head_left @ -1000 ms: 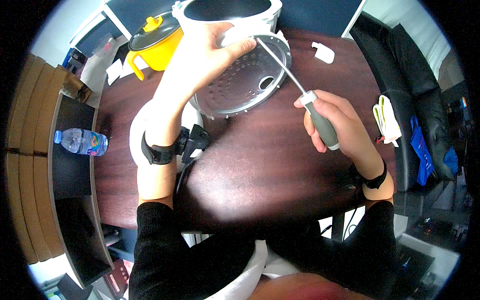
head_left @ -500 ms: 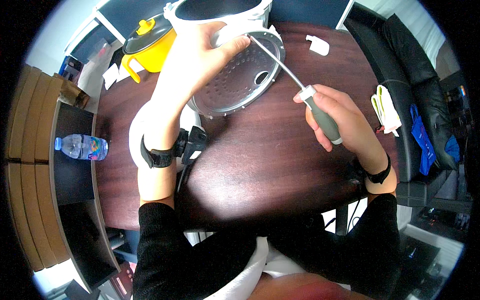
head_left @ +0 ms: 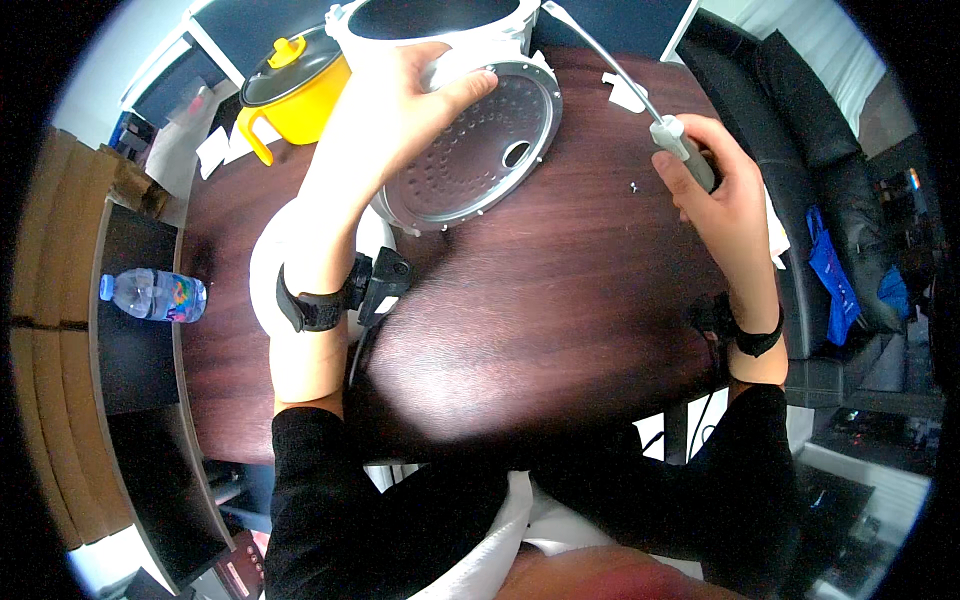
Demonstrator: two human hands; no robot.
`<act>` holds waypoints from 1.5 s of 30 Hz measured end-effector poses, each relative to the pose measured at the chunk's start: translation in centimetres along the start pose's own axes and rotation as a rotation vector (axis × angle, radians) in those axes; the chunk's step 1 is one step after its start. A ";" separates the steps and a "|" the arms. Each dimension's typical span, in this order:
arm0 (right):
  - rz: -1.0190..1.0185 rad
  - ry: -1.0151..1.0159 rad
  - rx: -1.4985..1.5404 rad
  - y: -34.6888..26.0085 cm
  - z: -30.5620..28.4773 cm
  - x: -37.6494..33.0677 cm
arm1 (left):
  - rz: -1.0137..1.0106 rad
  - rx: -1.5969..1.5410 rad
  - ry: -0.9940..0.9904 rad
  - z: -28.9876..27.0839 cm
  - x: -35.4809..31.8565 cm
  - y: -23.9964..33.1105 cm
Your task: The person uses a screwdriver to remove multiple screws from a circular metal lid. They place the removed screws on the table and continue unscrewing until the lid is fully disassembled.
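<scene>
My right hand (head_left: 715, 175) is wrapped round the grey-green handle of a screwdriver (head_left: 612, 66). Its metal shaft points up and to the left, with the tip apart from everything else near the top edge. My left hand (head_left: 415, 95) grips the upper rim of a round metal inner lid (head_left: 470, 155), thumb on the front. The lid is dimpled, has an oval hole and stands tilted against a white cooker body (head_left: 440, 42) with a dark opening. My other left fingers are partly hidden. A tiny bit (head_left: 633, 187) lies on the table near my right hand.
A yellow pot (head_left: 300, 100) with a dark lid stands at the back left. A white plastic piece (head_left: 626, 94) lies at the back right. Under my left forearm sits a white rounded part (head_left: 268, 270). A water bottle (head_left: 155, 295) lies at the table's left edge.
My right hand has moved up and to the right with the screwdriver, whose tip has left the lid's rim. The tiny bit on the table now shows. My left hand keeps its grip.
</scene>
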State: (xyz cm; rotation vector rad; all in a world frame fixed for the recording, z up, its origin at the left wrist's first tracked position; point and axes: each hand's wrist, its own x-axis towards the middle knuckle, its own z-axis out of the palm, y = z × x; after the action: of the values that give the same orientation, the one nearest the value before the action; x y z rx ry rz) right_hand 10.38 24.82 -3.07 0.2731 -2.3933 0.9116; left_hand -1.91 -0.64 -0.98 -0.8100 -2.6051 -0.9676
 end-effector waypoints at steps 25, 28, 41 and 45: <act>0.355 -0.485 0.095 -3.8 -2.5 0.8 | 0.152 0.057 0.125 0.9 -0.2 -0.2; 0.427 -0.481 0.198 -3.7 -1.9 0.6 | 0.148 0.078 0.132 0.9 -0.2 -0.2; 0.515 -0.558 0.416 -3.2 -0.7 -0.3 | 0.153 0.078 0.102 0.9 0.1 -0.6; 0.532 -0.562 0.434 -3.4 -0.6 -0.3 | 0.169 0.093 0.135 1.1 0.0 -0.7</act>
State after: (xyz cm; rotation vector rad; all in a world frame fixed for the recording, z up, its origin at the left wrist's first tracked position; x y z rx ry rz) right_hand 12.15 22.68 -0.95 0.0454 -2.8084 1.8079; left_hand -2.36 -0.28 -2.16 -0.8919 -2.4036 -0.8175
